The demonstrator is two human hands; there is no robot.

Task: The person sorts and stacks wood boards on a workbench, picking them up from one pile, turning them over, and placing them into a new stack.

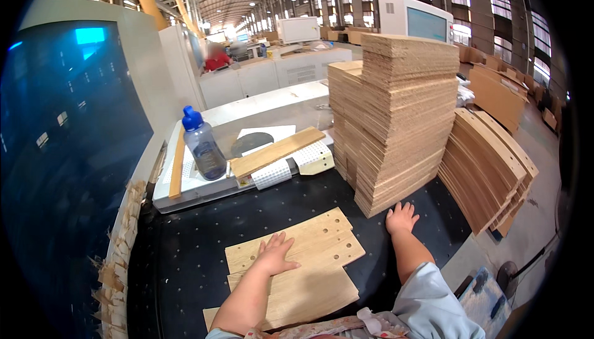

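Observation:
My left hand [276, 256] lies with its fingers spread on a flat wooden board [309, 232] with drilled holes. That board overlaps other pale boards [312, 295] on the black table, some partly hidden under my forearm. Over to the right, my right hand [402, 218] rests open, with fingers apart, by the bottom corner of a tall stack of wooden boards [402, 122]. Whether its fingertips touch the stack is hard to make out. Neither hand grips anything.
Dotted black tabletop [185, 246] spreads around the boards. Behind it, a white machine ledge [253, 113] carries a blue-capped water bottle [207, 150] and a wooden strip [278, 151]. Drilled boards [486, 169] lean at the right. A large dark-blue panel [74, 122] stands left.

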